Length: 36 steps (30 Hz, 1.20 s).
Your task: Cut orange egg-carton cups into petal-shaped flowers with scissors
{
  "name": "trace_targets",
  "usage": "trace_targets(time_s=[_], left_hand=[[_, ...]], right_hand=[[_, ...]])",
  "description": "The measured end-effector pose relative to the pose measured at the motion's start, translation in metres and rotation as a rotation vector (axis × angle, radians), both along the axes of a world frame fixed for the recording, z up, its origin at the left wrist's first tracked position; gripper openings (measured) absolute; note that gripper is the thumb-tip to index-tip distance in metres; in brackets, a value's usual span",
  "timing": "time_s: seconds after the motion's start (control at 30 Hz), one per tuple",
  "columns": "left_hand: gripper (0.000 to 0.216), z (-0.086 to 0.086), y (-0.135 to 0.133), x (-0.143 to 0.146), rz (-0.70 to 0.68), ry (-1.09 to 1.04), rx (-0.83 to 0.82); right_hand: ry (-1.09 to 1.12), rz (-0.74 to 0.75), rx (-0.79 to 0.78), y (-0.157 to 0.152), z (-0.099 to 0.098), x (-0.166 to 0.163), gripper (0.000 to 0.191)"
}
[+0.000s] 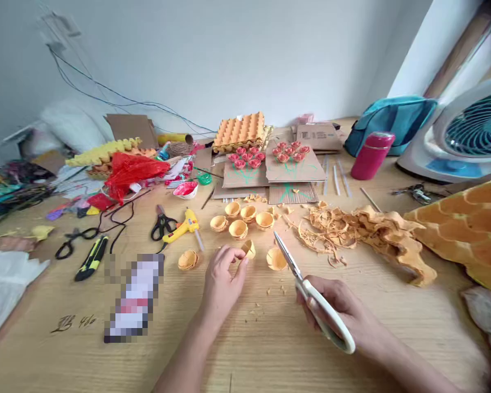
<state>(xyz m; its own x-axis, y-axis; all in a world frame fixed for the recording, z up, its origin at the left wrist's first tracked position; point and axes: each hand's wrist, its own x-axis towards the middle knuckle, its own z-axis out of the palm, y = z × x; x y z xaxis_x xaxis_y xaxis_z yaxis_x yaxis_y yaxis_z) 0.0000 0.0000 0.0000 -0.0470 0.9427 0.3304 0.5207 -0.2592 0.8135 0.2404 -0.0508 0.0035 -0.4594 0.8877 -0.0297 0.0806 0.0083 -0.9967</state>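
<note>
My left hand (225, 275) pinches a small orange egg-carton cup (249, 249) between thumb and fingers, just above the table. In my right hand (339, 305) is a pair of scissors (288, 254) with white handles, its blades pointing up and to the left and appearing closed. Beside the blade tips lies a single cup (276, 260). Several more cut cups (238, 229) stand grouped beyond my left hand, and another stack of cups (187, 260) sits to its left. Small orange scraps (269, 291) are scattered between my hands.
Torn egg-carton trimmings (335, 224) lie to the right, near a large egg tray (466, 229). Left are a yellow glue gun (184, 226), black scissors (162, 224) and a utility knife (92, 258). Behind stand red paper flowers (245, 158) on cardboard, a pink bottle (372, 156) and a fan (462, 136).
</note>
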Motion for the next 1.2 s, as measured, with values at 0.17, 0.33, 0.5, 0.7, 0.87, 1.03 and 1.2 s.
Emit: trace_targets(time_s=[0.17,0.33,0.5,0.7,0.87,1.03,1.2], left_hand=[[0.014,-0.001,-0.01,0.008,-0.262,-0.826,-0.36],[0.017,0.005,-0.023,0.021,-0.59,-1.422,-0.714],[0.013,0.008,-0.027,0.025,-0.696,-1.431,-0.774],[0.013,-0.002,-0.022,0.025,-0.443,-1.312,-0.577],[0.015,-0.007,-0.018,0.024,-0.343,-1.276,-0.57],[0.025,-0.005,-0.018,0.025,-0.284,-1.308,-0.59],[0.02,-0.005,-0.019,0.026,-0.315,-1.237,-0.559]], right_hand=[[0.106,0.097,-0.156,-0.004,0.001,-0.001,0.053],[0.254,0.217,-0.335,-0.004,-0.006,-0.001,0.059],[0.321,0.233,-0.365,-0.001,-0.017,0.001,0.06],[0.167,0.014,-0.157,0.001,-0.012,0.004,0.051],[-0.048,-0.011,0.065,-0.001,-0.002,0.003,0.042],[-0.314,0.005,0.147,-0.001,0.002,0.0,0.028],[-0.492,0.003,0.26,0.0,0.0,0.0,0.023]])
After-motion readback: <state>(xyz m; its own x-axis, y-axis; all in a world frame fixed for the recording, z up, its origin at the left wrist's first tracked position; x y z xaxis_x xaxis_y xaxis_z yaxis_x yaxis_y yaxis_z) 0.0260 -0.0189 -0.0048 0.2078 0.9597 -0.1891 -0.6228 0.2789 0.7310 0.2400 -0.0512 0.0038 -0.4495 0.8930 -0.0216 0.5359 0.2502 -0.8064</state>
